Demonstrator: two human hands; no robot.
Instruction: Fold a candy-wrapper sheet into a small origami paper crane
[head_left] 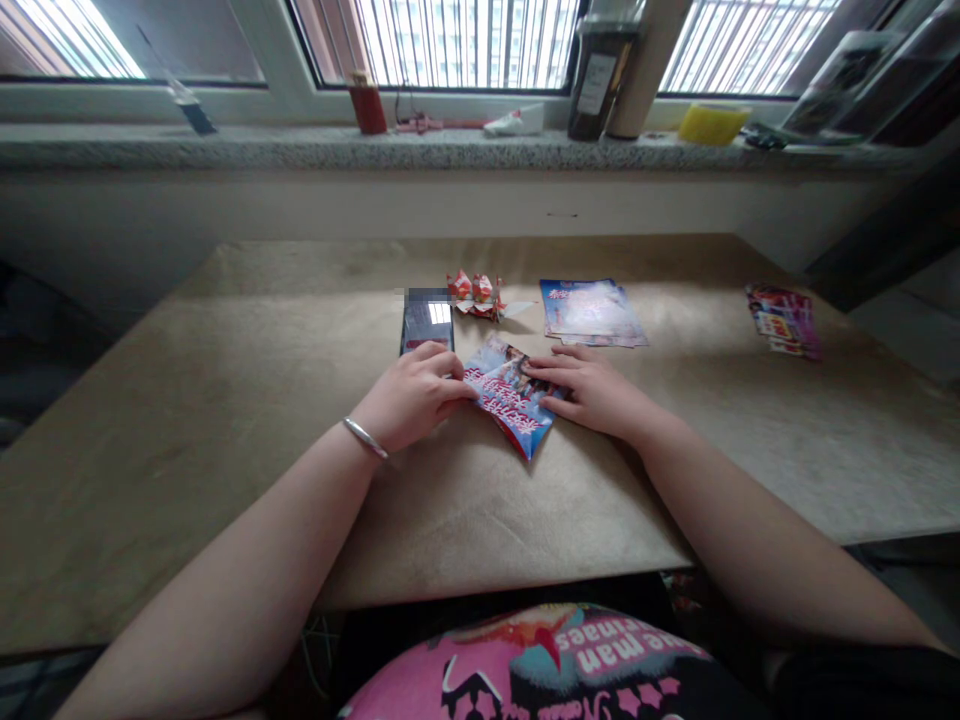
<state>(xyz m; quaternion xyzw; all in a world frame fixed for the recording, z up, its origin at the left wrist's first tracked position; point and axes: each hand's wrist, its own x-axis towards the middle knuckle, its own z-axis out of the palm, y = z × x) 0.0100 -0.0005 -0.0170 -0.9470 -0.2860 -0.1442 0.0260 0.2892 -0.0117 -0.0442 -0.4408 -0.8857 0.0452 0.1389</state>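
Observation:
A folded sheet of glossy paper (511, 400), printed red and blue, lies on the brown table (225, 400) between my hands. My left hand (411, 395), a silver bangle on its wrist, has its fingers curled and pinched on the paper's left edge. My right hand (592, 388) lies flat with fingers stretched out, pressing the paper's right edge. A dark phone (427, 322) rests just beyond my left hand.
Two small folded red paper figures (477, 293) sit behind the phone. A stack of blue printed sheets (591, 311) lies beyond my right hand, and more leaflets (784, 318) at the far right. The windowsill (450, 150) carries a red cup, a dark jar and a yellow sponge.

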